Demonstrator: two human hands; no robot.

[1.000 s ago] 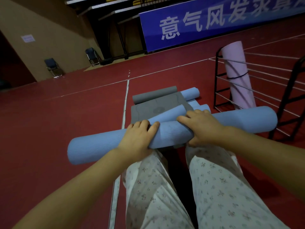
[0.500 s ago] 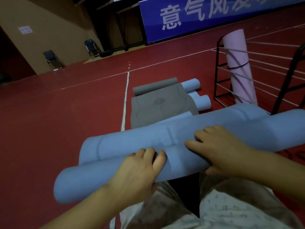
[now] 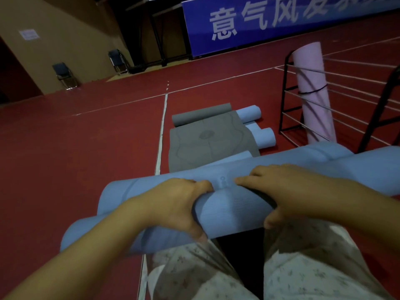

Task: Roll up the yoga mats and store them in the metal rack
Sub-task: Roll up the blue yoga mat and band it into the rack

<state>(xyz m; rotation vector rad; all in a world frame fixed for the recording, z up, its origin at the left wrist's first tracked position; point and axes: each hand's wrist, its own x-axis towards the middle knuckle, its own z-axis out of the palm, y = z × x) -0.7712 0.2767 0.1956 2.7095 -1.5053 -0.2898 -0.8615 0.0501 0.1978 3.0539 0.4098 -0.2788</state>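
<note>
Mat, blue, part-rolled (image 3: 233, 211): held crosswise above the person's knees, its loose flap lying over the far side of the roll. Left hand (image 3: 173, 204): fingers curled over the top of the roll, thumb underneath, gripping it. Right hand (image 3: 287, 189): fingers (image 3: 244, 180) laid over the flap, thumb below the roll, holding it likewise. Grey mat (image 3: 207, 141): part unrolled on the red floor (image 3: 75, 159) ahead, its rolled end at the far side. Two blue rolled mats (image 3: 263, 137): on the floor just beside the grey one, to its right. Metal rack (image 3: 287, 100): black frame further right, with a pink rolled mat (image 3: 313, 92) standing upright inside, a dark band round it. Blue banner (image 3: 270, 20): along the far wall.
</note>
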